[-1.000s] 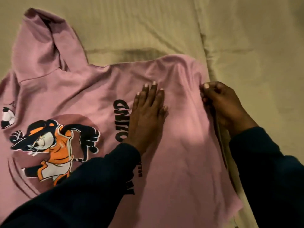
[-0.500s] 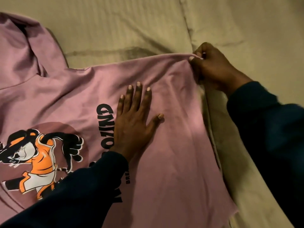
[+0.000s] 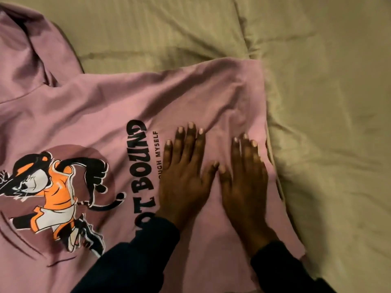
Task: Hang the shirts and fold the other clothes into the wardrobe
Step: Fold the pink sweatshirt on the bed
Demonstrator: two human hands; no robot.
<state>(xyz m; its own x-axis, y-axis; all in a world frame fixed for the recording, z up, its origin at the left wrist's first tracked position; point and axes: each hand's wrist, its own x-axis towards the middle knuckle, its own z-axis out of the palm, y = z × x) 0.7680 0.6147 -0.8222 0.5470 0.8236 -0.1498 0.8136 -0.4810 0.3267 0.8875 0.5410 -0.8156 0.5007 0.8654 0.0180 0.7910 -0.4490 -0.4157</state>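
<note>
Both hands lie flat on the pink hoodie [image 3: 190, 96], fingers straight and together, holding nothing: my left hand [image 3: 186, 172] sits just right of the black lettering [image 3: 140, 172], my right hand [image 3: 246, 178] beside it near the hoodie's right edge, thumbs almost touching. I am pressing the cloth down, not gripping it.

The hoodie is spread face up on the tan bedsheet [image 3: 328, 144]. Its long axis runs left to right across my view: the hood [image 3: 27, 49] lies at the far left, and the body stretches to a straight, folded-looking edge at the right, just past my right hand. So most of the garment lies to the left of my hands, and my left hand is the nearer one to the cartoon print [image 3: 53, 197] and the hood, while my right is nearer the right edge. I judge the next fold will have to bring that left part over toward where I am pressing, or the pressed edge over toward the print.

I cannot see either sleeve; the hoodie's left side and near part are cut off by the frame, and my dark sleeves cover some of the near cloth. No wardrobe is in view.
</note>
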